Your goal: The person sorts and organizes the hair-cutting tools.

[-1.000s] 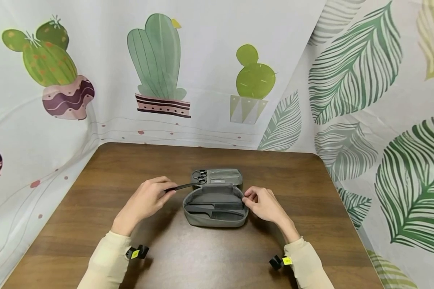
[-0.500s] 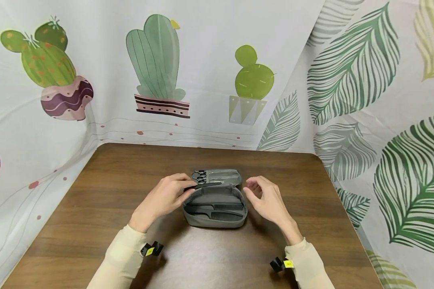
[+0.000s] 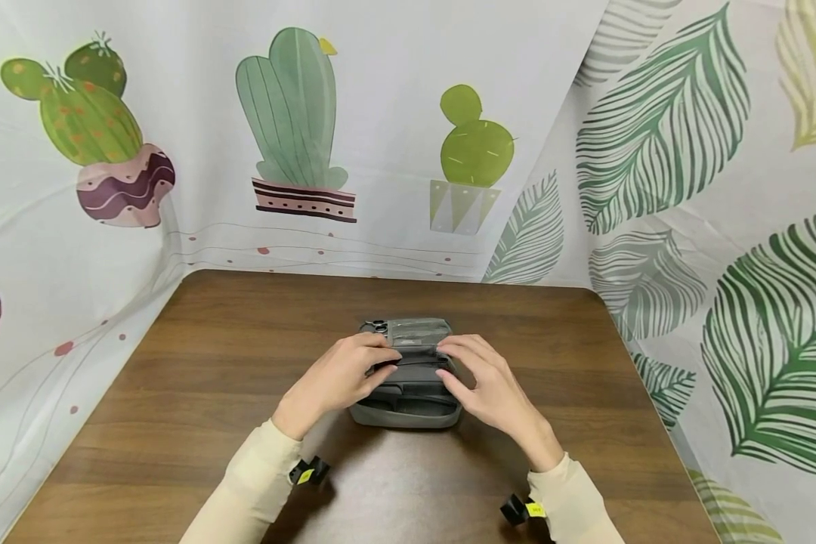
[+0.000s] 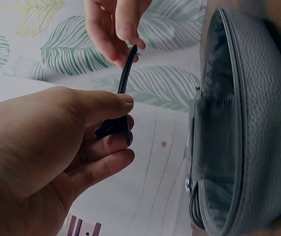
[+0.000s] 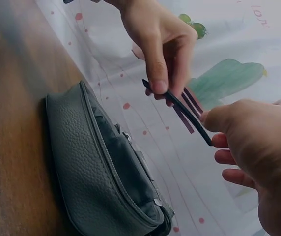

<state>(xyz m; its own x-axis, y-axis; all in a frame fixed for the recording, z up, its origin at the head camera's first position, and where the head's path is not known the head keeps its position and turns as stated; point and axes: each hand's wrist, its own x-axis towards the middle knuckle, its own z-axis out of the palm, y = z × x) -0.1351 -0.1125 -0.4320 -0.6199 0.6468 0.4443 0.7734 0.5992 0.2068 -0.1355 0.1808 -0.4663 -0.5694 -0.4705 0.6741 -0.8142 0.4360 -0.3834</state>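
Observation:
My left hand (image 3: 340, 378) pinches a slim, curved black hair clip (image 4: 126, 76) between thumb and fingers, above the back of an open grey zip case (image 3: 404, 420). One end of the clip spreads apart at the left fingers; the other points toward my right hand (image 3: 496, 389). With thumb and fingers parted, the right hand is right at the clip's far tip in the right wrist view. Dark combs (image 3: 394, 402) lie inside the case, partly in shadow. Scissor handles (image 3: 379, 326) show at the left of the opened lid (image 3: 421, 329).
The case stands on a brown wooden table (image 3: 245, 317). Behind it and at the sides hangs a white cloth (image 3: 394, 136) printed with cacti and leaves. Each wrist carries a small black camera, such as the left one (image 3: 310, 472).
My left hand has moved right with the clip, from beside the case to over it. My right hand has left the case's right rim and come inward to the clip's tip.

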